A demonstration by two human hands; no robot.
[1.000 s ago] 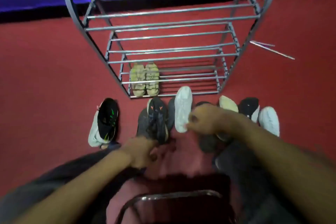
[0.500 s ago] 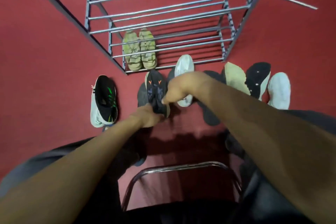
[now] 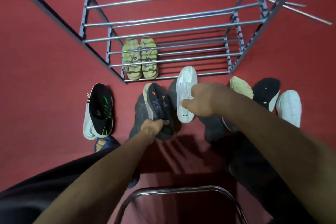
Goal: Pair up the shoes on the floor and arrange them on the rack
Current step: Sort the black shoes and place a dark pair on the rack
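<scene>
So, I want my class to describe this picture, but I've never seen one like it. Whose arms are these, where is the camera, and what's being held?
The camera sits on a person's head, looking down, so the arms are the wearer's own. The left hand grips a dark shoe with orange marks. The right hand holds a white shoe. More shoes lie on the red floor. A metal rack stands ahead, with one pair of pale sandals on its lowest shelf.

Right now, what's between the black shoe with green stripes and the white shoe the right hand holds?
Head view: a dark shoe with orange marks, gripped by the left hand, plus a grey shoe beneath it.
</scene>
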